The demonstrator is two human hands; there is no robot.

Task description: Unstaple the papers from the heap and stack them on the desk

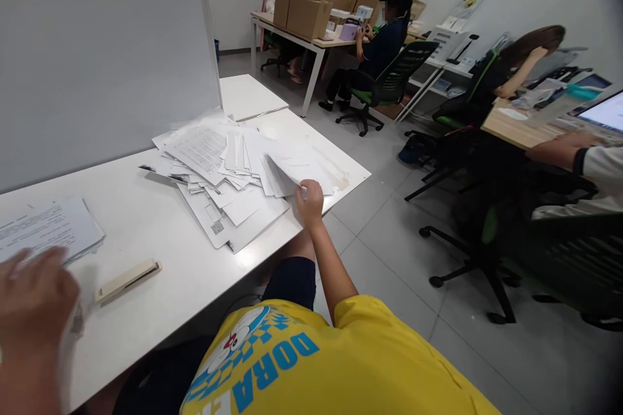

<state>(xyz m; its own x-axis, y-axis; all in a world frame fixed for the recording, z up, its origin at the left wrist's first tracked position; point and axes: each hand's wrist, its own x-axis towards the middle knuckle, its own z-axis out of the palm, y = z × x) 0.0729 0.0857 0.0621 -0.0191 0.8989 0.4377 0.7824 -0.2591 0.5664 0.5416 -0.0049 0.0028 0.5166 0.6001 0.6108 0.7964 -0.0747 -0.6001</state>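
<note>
Tabletop [150, 220]: paper [289, 165] in right grip [310, 203]

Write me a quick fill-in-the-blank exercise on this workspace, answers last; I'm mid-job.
1. The right hand pinches a sheet, while the stapler lies nearer the ____ hand.
2. The tabletop is coloured ____.
3. The person's shirt is mainly coloured ____.

Missing words: left; white; yellow.

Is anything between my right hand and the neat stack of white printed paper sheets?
Yes, part of the messy heap of loose white paper sheets lies between them; the long cream stapler sits nearer you.
</note>
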